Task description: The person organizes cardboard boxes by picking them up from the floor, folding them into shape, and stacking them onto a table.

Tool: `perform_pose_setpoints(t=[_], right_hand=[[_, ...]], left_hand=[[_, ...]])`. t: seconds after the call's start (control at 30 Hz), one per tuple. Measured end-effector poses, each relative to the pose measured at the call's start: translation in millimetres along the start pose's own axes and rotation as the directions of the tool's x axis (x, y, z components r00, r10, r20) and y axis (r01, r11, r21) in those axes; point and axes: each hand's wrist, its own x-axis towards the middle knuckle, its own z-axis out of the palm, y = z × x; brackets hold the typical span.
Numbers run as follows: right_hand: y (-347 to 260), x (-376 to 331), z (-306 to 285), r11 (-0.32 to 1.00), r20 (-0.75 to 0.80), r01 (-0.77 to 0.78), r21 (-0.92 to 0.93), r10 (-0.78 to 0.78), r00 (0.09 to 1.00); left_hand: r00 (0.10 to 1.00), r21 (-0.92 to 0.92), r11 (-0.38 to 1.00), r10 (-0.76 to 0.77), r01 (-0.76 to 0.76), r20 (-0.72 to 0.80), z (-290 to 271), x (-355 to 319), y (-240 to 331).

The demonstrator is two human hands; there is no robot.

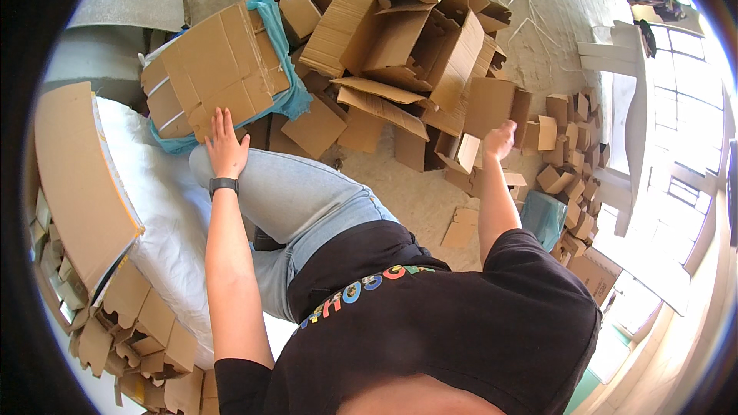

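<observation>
My left hand (pixel 224 147) lies open, fingers spread, on the near edge of a flat piece of brown cardboard (pixel 219 61). This cardboard sits on a bundle partly covered by blue plastic (pixel 283 69). My right hand (pixel 500 141) is held out to the right with its fingers curled closed. It overlaps the lower edge of an open brown cardboard box (pixel 490 101); whether it grips that box I cannot tell. Several open boxes (pixel 407 42) lie tipped together between and beyond my hands. One leg in jeans (pixel 284 177) is bent up against the bundle.
Smaller boxes are heaped at the right (pixel 573 146), by a teal plastic-wrapped bundle (pixel 543 219). On my left stand a white padded surface (pixel 169 207) and a large cardboard panel (pixel 84 184), with more boxes (pixel 146 330) below. Loose cardboard (pixel 460 227) lies on the concrete floor.
</observation>
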Motion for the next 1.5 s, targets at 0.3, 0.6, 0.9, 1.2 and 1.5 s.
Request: perform_pose_setpoints(t=[0.3, 0.6, 0.9, 1.2, 1.5], right_hand=[[9, -28, 47, 0.997, 0.339, 0.02, 0.073, -0.044, 0.94], [-12, -28, 25, 0.967, 0.38, 0.015, -0.253, 0.085, 0.921], [-58, -8, -35, 0.99, -0.141, -0.131, -0.046, 0.124, 0.982], [-205, -87, -40, 0.066, 0.371, -0.401, 0.914, -0.541, 0.755], [-243, -278, -18, 0.48, 0.546, -0.861, 0.167, -0.773, -0.324]], left_hand=[[1.0, 0.033, 0.999, -0.006, 0.006, 0.01, -6, 0, 3], [0.979, -0.071, 0.997, 0.019, -0.034, -0.204, -10, -5, -2], [0.949, -0.146, 0.986, 0.025, -0.074, -0.313, -16, -7, 11], [0.889, -0.328, 0.929, 0.003, -0.172, -0.458, -27, -13, -6], [0.972, -0.838, -0.526, -0.234, -0.15, -0.027, -51, -145, 12]])
